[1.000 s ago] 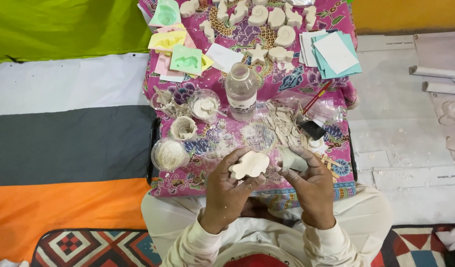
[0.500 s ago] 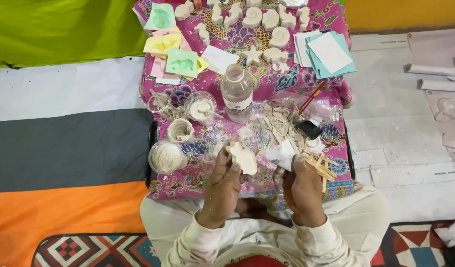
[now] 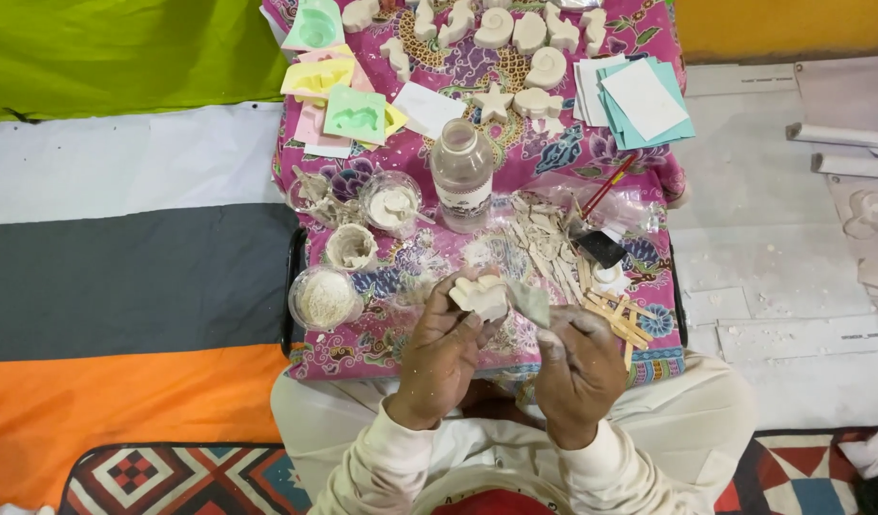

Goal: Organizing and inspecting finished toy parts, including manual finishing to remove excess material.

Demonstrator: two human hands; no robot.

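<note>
A small table with a pink flowery cloth (image 3: 362,358) holds a plastic bottle (image 3: 462,175), little cups (image 3: 351,246), white plaster shapes (image 3: 515,29), coloured papers (image 3: 639,100) and wooden sticks (image 3: 618,319).

Probably a home craft corner: plaster casts (image 3: 515,29), moulds (image 3: 355,114), floor mats (image 3: 124,277).

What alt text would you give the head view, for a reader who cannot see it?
Seen from above, a seated person's left hand holds a small white plaster cast while the right hand holds a grey scrap beside it. Both work over a pink patterned cloth crowded with a plastic bottle, small cups, wooden sticks, coloured moulds and more casts.
</note>
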